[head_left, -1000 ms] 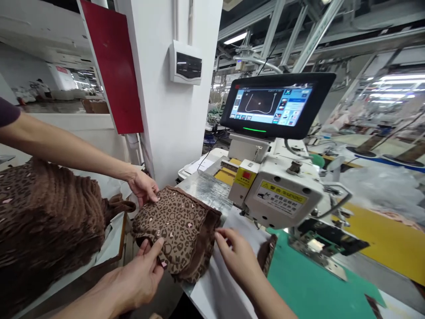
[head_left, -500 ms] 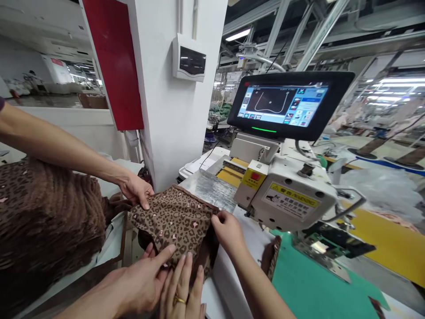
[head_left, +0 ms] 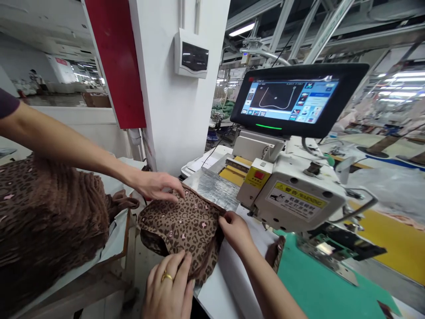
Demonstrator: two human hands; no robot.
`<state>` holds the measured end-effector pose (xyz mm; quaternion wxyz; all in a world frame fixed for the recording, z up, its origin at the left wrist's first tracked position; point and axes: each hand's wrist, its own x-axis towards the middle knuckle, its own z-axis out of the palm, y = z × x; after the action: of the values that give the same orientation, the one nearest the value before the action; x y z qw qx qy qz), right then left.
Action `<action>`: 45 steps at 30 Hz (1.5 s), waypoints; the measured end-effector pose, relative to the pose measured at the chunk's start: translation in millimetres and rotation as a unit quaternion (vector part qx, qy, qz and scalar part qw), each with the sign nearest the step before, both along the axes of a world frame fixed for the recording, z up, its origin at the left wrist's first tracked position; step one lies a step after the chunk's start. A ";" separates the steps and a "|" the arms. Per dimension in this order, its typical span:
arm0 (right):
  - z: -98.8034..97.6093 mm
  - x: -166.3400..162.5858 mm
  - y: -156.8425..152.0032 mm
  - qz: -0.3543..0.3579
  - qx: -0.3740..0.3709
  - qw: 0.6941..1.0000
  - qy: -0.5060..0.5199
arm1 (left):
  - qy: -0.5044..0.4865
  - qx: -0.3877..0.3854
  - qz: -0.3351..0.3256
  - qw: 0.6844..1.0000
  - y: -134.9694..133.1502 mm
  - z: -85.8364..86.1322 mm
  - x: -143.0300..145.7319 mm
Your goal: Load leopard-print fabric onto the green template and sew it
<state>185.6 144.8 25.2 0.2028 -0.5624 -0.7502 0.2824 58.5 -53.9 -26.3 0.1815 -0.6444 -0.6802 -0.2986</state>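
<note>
A soft brown leopard-print fabric piece [head_left: 184,232], folded and with a darker plush border, lies at the left edge of the white tabletop [head_left: 221,283]. Its lower part seems to hang past that edge. The person's left hand [head_left: 168,283], with a gold ring, has its fingers pressed together on the lower border, but I cannot tell if the thumb grips from below. The right hand [head_left: 235,231] is at the right corner of the fabric, with bent fingers that seem to pinch the border. Another person's hand [head_left: 154,185] comes from the left, slightly spread, its fingertips touching the upper border.

The overhanging part could slide off the edge if the hands loosen, and if the three hands pull unevenly, the folded layers could shift. A thin shiny metal plate [head_left: 215,188] lies just behind the fabric, and the white sewing machine head [head_left: 295,199] stands near on the right, so room there is narrow. On the left, a pile of brown leopard-print fabric [head_left: 43,217] lies near, so there is little open room there too.
</note>
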 end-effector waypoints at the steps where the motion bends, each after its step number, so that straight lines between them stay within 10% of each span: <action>1: -1.9 0.3 0.2 0.003 -0.002 1.000 0.000 | 0.009 0.001 0.004 1.000 -1.5 1.3 0.0; 22: -9.5 -1.0 3.1 -0.008 -0.010 1.000 -0.016 | -0.125 0.069 -0.073 0.987 16.6 33.5 20.6; 30: 23.7 2.0 -28.4 0.035 0.075 0.991 -0.101 | -0.077 0.039 -0.162 0.983 12.5 26.1 12.8; 34: 31.0 -9.2 -44.7 0.141 0.205 0.962 -0.110 | -0.032 0.049 -0.085 0.995 16.5 23.4 -3.8; 39: -0.9 -11.6 -37.2 0.235 0.138 0.945 -0.182 | 0.142 -0.040 -0.048 0.988 10.4 0.5 -11.7; 45: 3.2 -12.5 -39.1 0.228 0.139 0.941 -0.207 | 0.104 -0.037 -0.065 0.992 -5.7 -4.7 -18.8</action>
<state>173.1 105.7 28.3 0.0487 -0.3887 -0.9155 0.0914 39.7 -59.6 -31.0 0.2072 -0.7211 -0.6248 -0.2161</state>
